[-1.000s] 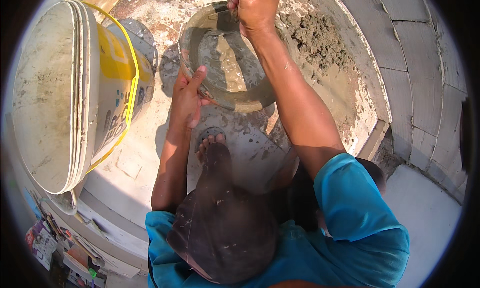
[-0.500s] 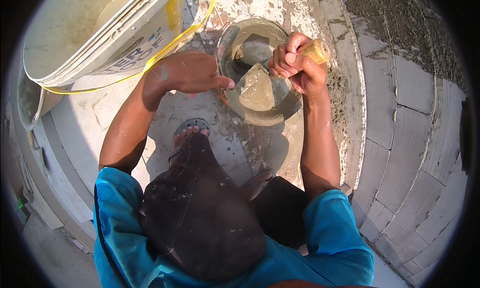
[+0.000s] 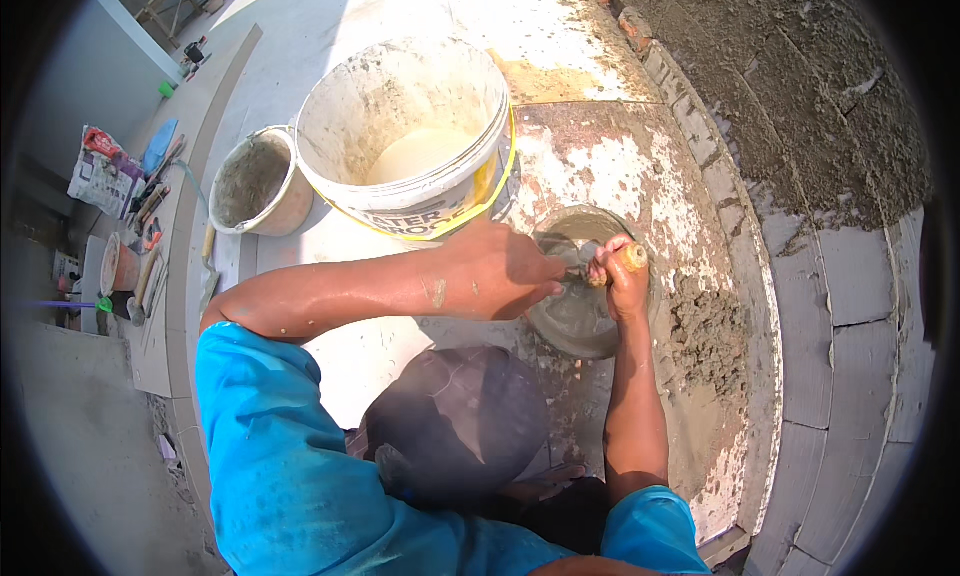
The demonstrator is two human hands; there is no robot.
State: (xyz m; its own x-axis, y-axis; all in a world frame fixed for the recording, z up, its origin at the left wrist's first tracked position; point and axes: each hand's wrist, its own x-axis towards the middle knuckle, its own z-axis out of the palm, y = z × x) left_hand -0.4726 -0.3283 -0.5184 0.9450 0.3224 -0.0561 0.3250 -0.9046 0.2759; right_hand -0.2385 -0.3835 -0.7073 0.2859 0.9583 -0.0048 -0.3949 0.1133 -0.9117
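Observation:
My right hand (image 3: 617,281) is wrapped round the wooden handle of a trowel (image 3: 633,257). Its blade is down in a round bowl (image 3: 568,351) of wet grey mortar (image 3: 580,318), partly hidden by my hands. At the bowl's left rim, my left hand (image 3: 500,274) is closed, its thumb lying over the edge. The fingers under that hand are mostly hidden, but they appear to grip the rim.
A large white bucket (image 3: 325,161) with a yellow handle stands beyond my left forearm, beside a smaller mortar-stained bucket (image 3: 285,216). Spilled mortar (image 3: 705,338) lies right of the bowl. A grey block wall (image 3: 800,321), partly mortared, curves along the right. Tools and a bag (image 3: 105,181) lie far left.
The view has shifted, bringing the smaller bucket and the tools at far left into sight. The trowel blade, earlier showing a mortar heap, now sits lower in the bowl. Both hands keep their holds.

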